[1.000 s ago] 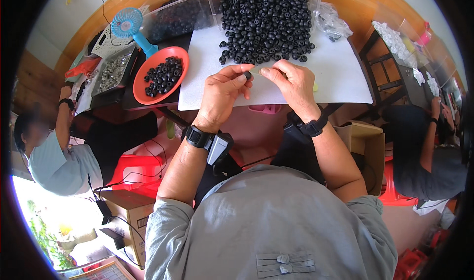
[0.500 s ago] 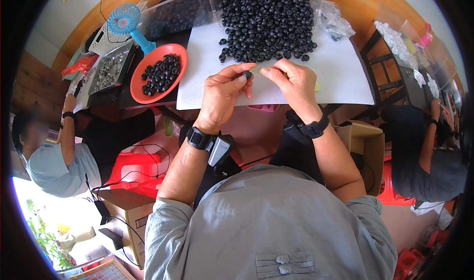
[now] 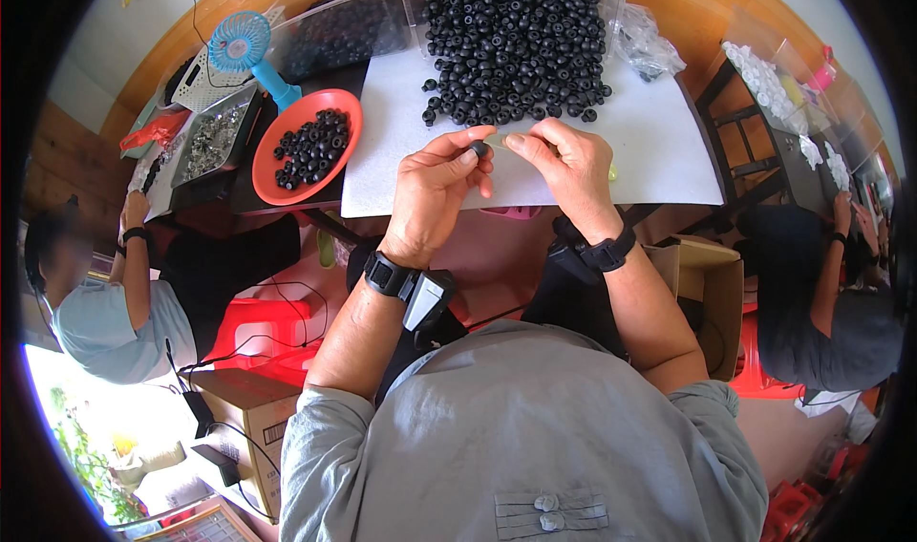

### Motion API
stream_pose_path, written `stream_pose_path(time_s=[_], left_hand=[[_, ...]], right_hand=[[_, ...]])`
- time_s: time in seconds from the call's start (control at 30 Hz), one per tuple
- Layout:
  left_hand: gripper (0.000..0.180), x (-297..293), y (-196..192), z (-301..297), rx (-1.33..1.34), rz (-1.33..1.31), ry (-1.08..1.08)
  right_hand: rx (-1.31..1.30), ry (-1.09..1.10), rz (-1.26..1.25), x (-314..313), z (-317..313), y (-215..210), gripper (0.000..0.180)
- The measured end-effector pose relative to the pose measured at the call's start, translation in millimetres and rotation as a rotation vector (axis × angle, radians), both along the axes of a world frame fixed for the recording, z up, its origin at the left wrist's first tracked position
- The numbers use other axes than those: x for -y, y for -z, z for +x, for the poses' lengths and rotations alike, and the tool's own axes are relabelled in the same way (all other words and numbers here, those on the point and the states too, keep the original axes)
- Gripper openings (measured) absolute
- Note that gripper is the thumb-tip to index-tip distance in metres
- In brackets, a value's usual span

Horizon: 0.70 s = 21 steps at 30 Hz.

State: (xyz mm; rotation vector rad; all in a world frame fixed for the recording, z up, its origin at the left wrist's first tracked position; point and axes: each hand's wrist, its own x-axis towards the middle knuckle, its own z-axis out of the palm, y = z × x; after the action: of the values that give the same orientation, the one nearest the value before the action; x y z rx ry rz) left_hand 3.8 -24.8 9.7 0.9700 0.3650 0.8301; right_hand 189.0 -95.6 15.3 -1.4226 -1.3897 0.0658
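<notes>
Between the thumb and fingers of my left hand (image 3: 432, 193) is a small round black bead-like piece (image 3: 479, 148), held over the near part of a white sheet. My right hand (image 3: 573, 165) is close beside it, thumb and forefinger pinched on a thin pale sliver (image 3: 497, 140) that points at the piece. What the sliver is, and whether it touches the piece, I cannot tell. Beyond my hands, a big heap of similar black pieces (image 3: 516, 50), several showing a hole, spills from a clear tray onto the white sheet (image 3: 382, 150).
An orange-red bowl (image 3: 354, 127) of black pieces stands left, near a blue handheld fan (image 3: 241, 43) and a tray of shiny small parts (image 3: 215, 141). A clear plastic bag (image 3: 650, 41) lies right of the heap. Co-workers sit at left (image 3: 124, 322) and right (image 3: 812, 294).
My right hand has come slightly nearer the black piece with its pinched fingers. My left hand has barely shifted. At left, the co-worker's arms have moved a little.
</notes>
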Motion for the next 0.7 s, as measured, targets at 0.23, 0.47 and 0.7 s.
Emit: stream_pose_path(time_s=[0.23,0.47,0.7], left_hand=[[0.03,1.2,1.2,0.4,0.006,-0.003,-0.004],[0.03,-0.2,4.3,-1.0,0.021,0.0,0.007],[0.03,0.6,4.7,0.5,0.023,0.005,0.002]], right_hand=[[0.002,0.003,0.001,-0.4,0.9,1.3,0.032],[-0.002,0.01,0.016,-0.8,-0.1,2.3,0.031],[0.024,0.014,0.021,-1.0,-0.4,3.5,0.031]])
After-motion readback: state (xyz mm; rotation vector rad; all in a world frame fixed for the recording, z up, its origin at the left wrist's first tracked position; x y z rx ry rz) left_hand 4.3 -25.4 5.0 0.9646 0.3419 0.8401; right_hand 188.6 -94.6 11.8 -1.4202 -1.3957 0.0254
